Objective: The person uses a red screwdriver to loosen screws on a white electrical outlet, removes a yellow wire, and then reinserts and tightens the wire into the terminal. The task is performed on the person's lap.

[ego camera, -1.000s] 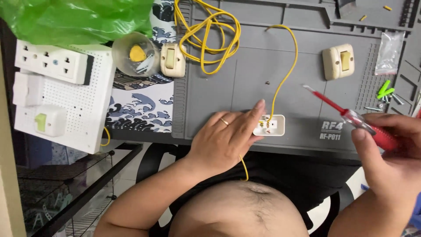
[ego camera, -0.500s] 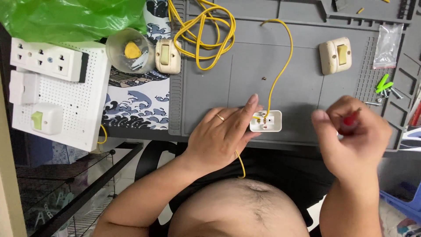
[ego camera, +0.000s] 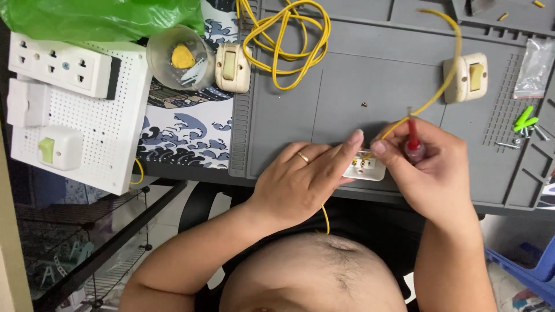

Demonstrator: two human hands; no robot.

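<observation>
A small white socket block (ego camera: pixel 365 167) with brass terminals lies at the near edge of the grey work mat (ego camera: pixel 347 86). My left hand (ego camera: pixel 306 179) rests on it and pins it down, a ring on one finger. My right hand (ego camera: pixel 430 170) holds a red-handled screwdriver (ego camera: pixel 413 141) upright, right beside the block. A yellow wire (ego camera: pixel 445 81) runs from the block up across the mat, and another end drops below the table edge.
Two cream switches (ego camera: pixel 232 67) (ego camera: pixel 466 77) and a coil of yellow wire (ego camera: pixel 286 40) lie on the mat. A clear cup (ego camera: pixel 173 58), a white pegboard with a socket strip (ego camera: pixel 63 63), a green bag (ego camera: pixel 98 17) sit left. Screws and green plugs (ego camera: pixel 525 121) lie right.
My right hand came in from the right with the screwdriver and now sits against the socket block. My left hand stayed on the block.
</observation>
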